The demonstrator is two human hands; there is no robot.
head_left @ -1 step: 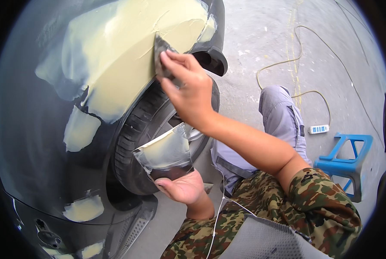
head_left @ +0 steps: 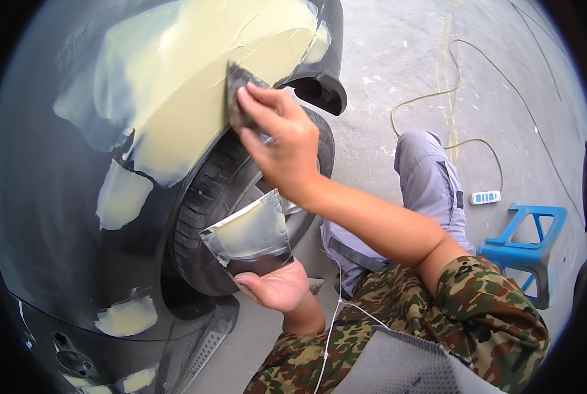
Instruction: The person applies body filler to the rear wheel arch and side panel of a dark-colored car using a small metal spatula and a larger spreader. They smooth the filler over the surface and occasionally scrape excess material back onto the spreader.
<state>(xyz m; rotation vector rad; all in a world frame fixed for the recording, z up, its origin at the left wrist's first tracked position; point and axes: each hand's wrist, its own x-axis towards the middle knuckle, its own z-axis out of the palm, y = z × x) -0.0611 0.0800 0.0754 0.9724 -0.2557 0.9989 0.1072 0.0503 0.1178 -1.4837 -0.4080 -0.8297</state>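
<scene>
My right hand [head_left: 285, 141] pinches a dark putty spreader [head_left: 234, 98], its edge against the pale yellow filler [head_left: 188, 98] on a dark car's fender, just above the wheel arch. Below it, my left hand [head_left: 277, 287] holds a flat putty board [head_left: 251, 233] from its lower edge, thumb on its face. Pale filler is smeared over the board and thickest along its upper edge. Behind both hands is the car's wheel, with a black tyre [head_left: 205, 217]. The fingers behind the board are hidden.
Smaller filler patches [head_left: 126, 194] mark the dark panel lower down. A blue plastic stool [head_left: 526, 246] stands on the grey floor at right, near a white power strip [head_left: 485, 197] with a yellowish cord [head_left: 490, 62]. A white cable [head_left: 329, 335] hangs over my camouflage clothing.
My right hand and the spreader have slid slightly down and left along the filler at the arch edge. My left hand and the board have barely moved.
</scene>
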